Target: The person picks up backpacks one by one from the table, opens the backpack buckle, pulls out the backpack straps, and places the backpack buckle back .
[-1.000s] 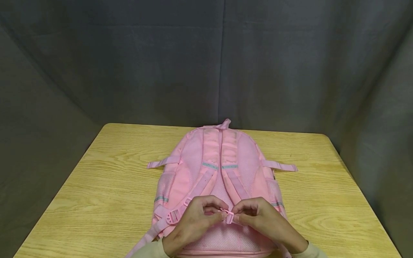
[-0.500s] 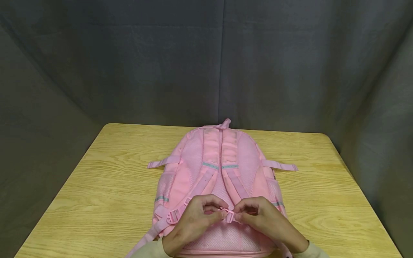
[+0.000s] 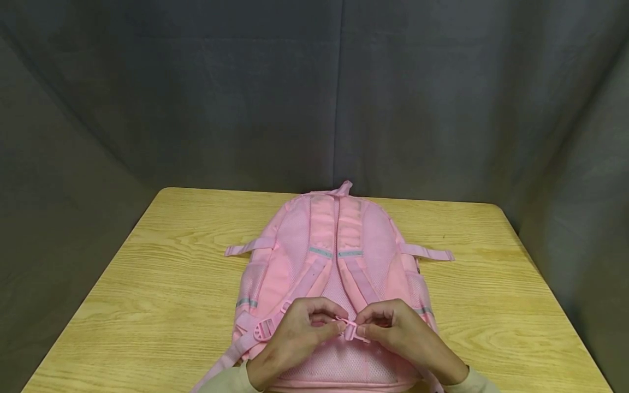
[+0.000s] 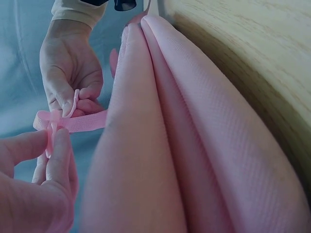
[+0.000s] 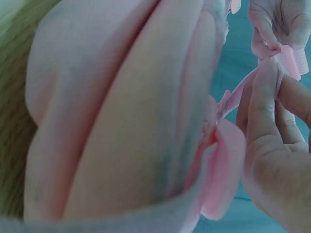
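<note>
A pink backpack (image 3: 339, 284) lies on the table with its shoulder straps facing up. Above its lower back, my left hand (image 3: 304, 333) pinches a small pink plastic buckle (image 3: 350, 331) between thumb and fingers. Opposite it, my right hand (image 3: 405, 333) pinches the pink webbing strap at the buckle's right side. In the left wrist view, the webbing strap (image 4: 87, 121) runs from behind the bag to the buckle and folds there. The right wrist view shows the strap stretched from the bag to my right fingertips. Fingers partly hide how the strap passes through the buckle.
A larger strap adjuster (image 3: 264, 330) lies on the bag's left, its strap trailing past the table's front edge. Side straps (image 3: 427, 252) stick out over the wooden table (image 3: 147, 284). Dark grey curtains (image 3: 245, 98) close off the back and sides.
Both hands stay almost in place. My right fingertips shift very slightly at the buckle, and a little pink end shows below the right thumb. The backpack has not moved.
</note>
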`<state>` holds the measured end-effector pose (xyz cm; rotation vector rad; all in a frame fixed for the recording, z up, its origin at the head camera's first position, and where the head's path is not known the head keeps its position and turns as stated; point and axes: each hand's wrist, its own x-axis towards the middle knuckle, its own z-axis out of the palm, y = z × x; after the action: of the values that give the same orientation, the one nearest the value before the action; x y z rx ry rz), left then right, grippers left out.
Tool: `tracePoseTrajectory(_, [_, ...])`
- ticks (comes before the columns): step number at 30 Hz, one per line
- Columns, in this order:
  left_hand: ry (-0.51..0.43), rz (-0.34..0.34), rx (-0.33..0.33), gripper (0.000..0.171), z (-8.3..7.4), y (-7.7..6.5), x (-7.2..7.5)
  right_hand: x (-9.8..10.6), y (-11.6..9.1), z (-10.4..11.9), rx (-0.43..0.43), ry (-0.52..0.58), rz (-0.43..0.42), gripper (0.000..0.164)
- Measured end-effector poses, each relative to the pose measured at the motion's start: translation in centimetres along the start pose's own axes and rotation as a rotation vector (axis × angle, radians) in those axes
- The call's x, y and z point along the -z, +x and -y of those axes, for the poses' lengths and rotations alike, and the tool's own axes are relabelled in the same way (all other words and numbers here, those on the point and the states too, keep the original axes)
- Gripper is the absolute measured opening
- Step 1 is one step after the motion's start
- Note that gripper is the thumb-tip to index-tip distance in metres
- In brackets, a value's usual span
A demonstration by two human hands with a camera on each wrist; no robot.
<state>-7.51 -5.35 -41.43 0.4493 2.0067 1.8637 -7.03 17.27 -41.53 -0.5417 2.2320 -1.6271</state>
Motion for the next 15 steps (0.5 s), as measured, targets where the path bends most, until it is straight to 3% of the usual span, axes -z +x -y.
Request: tracePoseTrajectory(15, [-0.001,0.019,-0.020,0.016,0.04,0.12,-0.12,0.02,-0.04,0.41,0.014,-0.017,0.008,0.009])
